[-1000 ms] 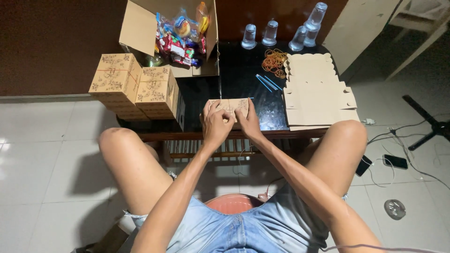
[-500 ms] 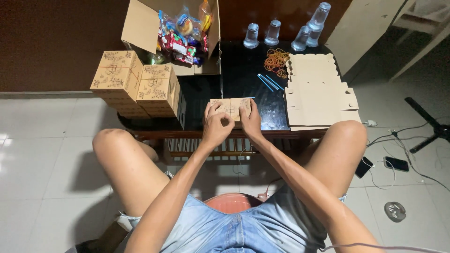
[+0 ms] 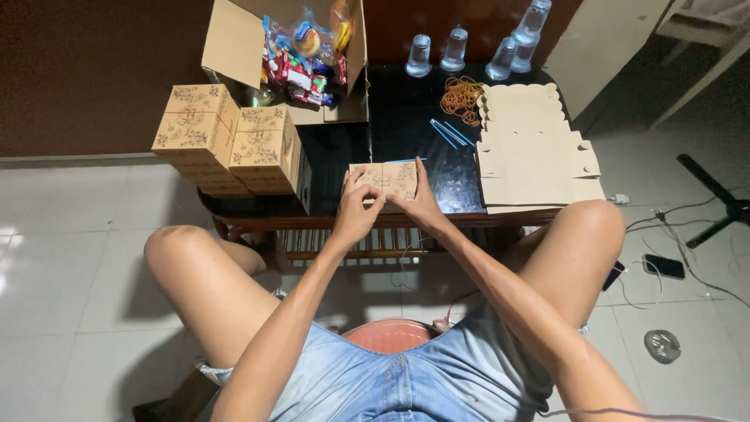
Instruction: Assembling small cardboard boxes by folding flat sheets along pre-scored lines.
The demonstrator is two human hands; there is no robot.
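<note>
A small patterned cardboard box (image 3: 388, 178) rests on the dark table (image 3: 406, 133) near its front edge. My left hand (image 3: 356, 209) grips the box's near left side, fingers curled over the top. On the box's right side sits my right hand (image 3: 422, 205), index finger stretched up along the edge. Both hands touch each other in front of the box.
Stacked finished patterned boxes (image 3: 226, 141) stand at the table's left. An open carton of snack packets (image 3: 301, 55) is behind. Flat box blanks (image 3: 531, 148), rubber bands (image 3: 461, 98), blue straws (image 3: 449, 133) and plastic cups (image 3: 469, 51) lie right. A phone (image 3: 664, 266) and cables lie on the floor.
My hands have shifted slightly on the small box, the right index finger now reaching up its right edge. The box stays in the same place.
</note>
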